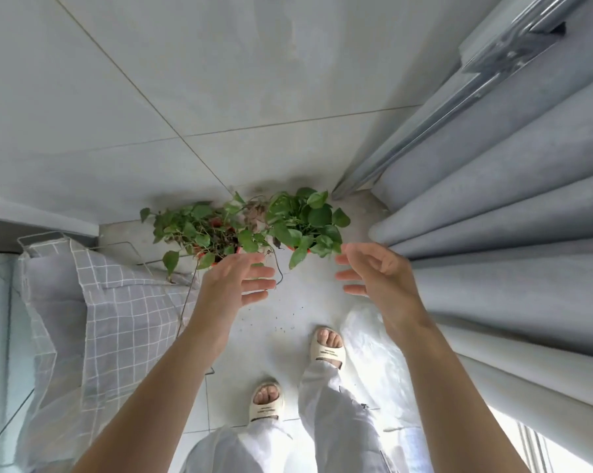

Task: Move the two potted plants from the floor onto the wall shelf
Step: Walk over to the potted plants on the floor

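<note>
- The person's left hand [242, 279] reaches down and forward, fingers spread and relaxed, holding nothing; its fingertips hang just short of the left potted plant [199, 233].
- The right hand [368, 273] mirrors it, palm turned inward, fingers loosely curved and empty, near the right potted plant [305, 223].
- Both plants stand on the floor [288, 302] side by side, leaves touching, at the foot of the far wall [220, 63]. Only slivers of orange pot show under the foliage.
- A thin trailing stem [186, 302] runs from the left plant toward the person.
- Grey curtains [493, 233] hang at right; a checked cloth over a wire rack [93, 302] sits at left. The wall shelf is out of view.
- Likely step: reaching for a pot. It would go best to slide the fingers under the leaves, take the pot itself by its sides, and lift upright, minding the trailing stem and loose soil.
</note>
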Demonstrator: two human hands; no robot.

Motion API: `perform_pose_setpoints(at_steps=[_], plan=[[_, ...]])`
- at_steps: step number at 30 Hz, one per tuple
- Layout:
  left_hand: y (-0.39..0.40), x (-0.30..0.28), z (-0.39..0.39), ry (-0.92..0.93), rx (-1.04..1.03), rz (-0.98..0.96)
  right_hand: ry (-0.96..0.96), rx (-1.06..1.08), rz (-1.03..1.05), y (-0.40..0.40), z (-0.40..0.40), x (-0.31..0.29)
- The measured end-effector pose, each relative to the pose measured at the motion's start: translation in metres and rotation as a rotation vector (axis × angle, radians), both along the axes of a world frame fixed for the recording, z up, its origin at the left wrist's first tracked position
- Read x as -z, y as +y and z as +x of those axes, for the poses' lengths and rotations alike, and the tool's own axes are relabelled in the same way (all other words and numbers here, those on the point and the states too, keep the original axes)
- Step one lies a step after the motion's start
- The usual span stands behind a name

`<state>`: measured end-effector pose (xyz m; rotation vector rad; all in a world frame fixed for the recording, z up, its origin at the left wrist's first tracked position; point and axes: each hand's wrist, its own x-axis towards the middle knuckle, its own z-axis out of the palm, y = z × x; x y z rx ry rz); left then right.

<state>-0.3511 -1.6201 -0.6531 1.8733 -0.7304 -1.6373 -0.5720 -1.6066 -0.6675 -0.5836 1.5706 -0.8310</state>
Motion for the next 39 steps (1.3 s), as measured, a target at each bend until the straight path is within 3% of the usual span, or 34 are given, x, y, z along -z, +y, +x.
perform_pose_setpoints(at_steps=[10, 17, 23, 26, 30, 32, 36, 39], plan=[[0.003, 0.152, 0.004, 0.043, 0.014, 0.034, 0.077, -0.030, 0.016, -0.004, 0.024, 0.137], [-0.020, 0.287, -0.016, 0.083, -0.098, 0.065, 0.181, -0.099, 0.047, -0.034, 0.032, 0.257], [-0.051, 0.400, -0.020, 0.142, -0.351, 0.101, 0.522, -0.463, -0.044, -0.065, 0.028, 0.303], [-0.042, 0.445, -0.027, 0.046, -0.246, 0.112, 0.656, -0.681, 0.070, -0.070, 0.036, 0.327], [-0.027, 0.450, -0.032, 0.076, -0.192, 0.101, 0.582, -0.765, 0.333, -0.056, 0.049, 0.360], [-0.036, 0.448, -0.031, 0.117, -0.230, 0.058, 0.528, -0.693, 0.423, -0.045, 0.048, 0.382], [-0.042, 0.462, -0.032, 0.162, -0.218, 0.052, 0.278, -0.179, 0.415, -0.041, 0.040, 0.418], [-0.044, 0.472, -0.037, 0.315, -0.254, 0.086, 0.030, 0.086, 0.353, -0.045, 0.045, 0.434]])
